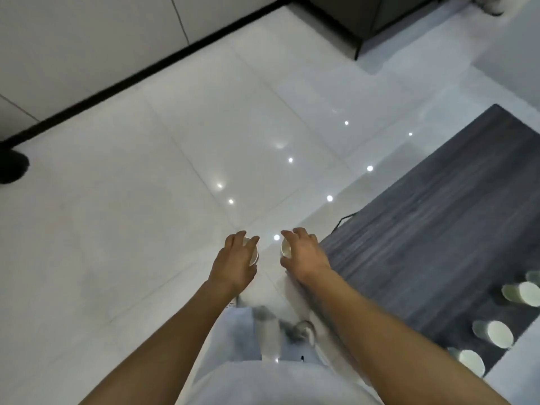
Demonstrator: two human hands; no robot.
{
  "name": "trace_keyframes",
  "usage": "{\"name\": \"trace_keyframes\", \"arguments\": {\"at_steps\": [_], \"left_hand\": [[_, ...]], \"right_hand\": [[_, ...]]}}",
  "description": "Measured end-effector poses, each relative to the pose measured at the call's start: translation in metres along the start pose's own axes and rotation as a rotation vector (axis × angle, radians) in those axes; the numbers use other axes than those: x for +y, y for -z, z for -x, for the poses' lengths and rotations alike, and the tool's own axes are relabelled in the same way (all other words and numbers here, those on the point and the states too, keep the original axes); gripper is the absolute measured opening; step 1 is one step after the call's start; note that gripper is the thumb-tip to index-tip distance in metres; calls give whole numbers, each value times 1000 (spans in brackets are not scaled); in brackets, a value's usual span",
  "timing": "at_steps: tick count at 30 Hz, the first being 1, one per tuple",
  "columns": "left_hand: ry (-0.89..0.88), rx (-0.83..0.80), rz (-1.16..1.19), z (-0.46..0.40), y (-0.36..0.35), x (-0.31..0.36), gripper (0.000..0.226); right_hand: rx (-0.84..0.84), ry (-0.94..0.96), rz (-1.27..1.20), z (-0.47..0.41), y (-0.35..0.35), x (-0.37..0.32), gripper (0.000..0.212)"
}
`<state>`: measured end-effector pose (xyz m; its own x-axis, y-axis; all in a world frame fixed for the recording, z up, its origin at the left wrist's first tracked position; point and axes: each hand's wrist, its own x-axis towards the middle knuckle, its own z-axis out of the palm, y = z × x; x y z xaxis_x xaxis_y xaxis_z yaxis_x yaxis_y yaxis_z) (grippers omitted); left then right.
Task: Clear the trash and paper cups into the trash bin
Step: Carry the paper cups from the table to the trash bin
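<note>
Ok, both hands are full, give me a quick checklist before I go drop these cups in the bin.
1. Left hand grips a paper cup: ok.
2. Right hand grips a second cup: ok.
3. Trash bin in sight: not ok; the dark round object at the left edge is unidentifiable.
4. White floor ahead free of obstacles: ok.
5. Table cleared: not ok, cups on the table remain.
6. Held cups empty: cannot tell.
</note>
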<state>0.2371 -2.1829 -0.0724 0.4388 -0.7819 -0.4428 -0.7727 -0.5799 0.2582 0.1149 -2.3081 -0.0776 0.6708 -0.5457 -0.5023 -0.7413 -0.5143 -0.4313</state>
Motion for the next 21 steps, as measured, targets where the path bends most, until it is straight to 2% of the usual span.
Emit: {"name": "trace_keyframes", "arguments": {"at_steps": [4, 12, 21], "left_hand": [[145, 95, 94, 13, 30, -87, 66], [361, 147, 213, 42, 78, -270, 66], [545, 202, 325, 52, 133, -413, 68]], "right_hand": [[-20, 152, 77, -42, -12, -89, 63], [-117, 349, 206, -108, -66, -284, 64], [-195, 565, 342, -185, -98, -442, 63]]}}
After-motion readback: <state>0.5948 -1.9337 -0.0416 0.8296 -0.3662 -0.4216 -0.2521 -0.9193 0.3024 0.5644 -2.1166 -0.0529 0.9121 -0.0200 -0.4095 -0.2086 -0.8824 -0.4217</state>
